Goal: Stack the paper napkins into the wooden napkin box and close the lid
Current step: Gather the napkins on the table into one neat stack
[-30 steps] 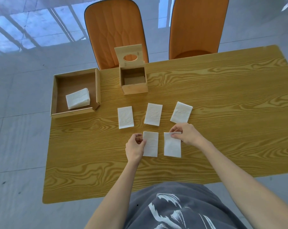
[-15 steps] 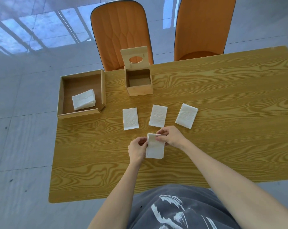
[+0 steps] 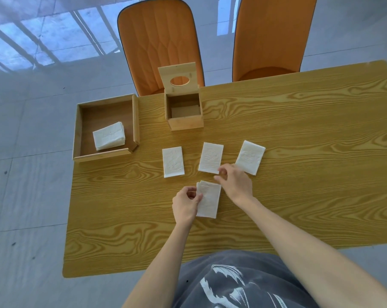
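Observation:
The wooden napkin box [image 3: 185, 124] stands at the table's far side, and its lid [image 3: 166, 74] with an oval hole is tipped up and back. Three white napkins lie flat in a row: left napkin [image 3: 173, 161], middle napkin [image 3: 211, 157], right napkin [image 3: 250, 157]. Nearer me lies a small stack of two napkins [image 3: 209, 201]. My left hand [image 3: 186, 204] pinches the stack's left edge. My right hand [image 3: 236, 184] has its fingertips at the middle napkin's near right corner; whether they grip it is unclear.
A shallow wooden tray [image 3: 103, 155] sits at the table's left edge and holds a pile of napkins [image 3: 109, 138]. Two orange chairs [image 3: 159, 41] stand behind the wooden table [image 3: 299, 174]. The box's inside shows only its brown bottom.
My right hand carried the near right napkin left, laid it on the napkin held by my left hand, then moved up to the middle napkin's corner.

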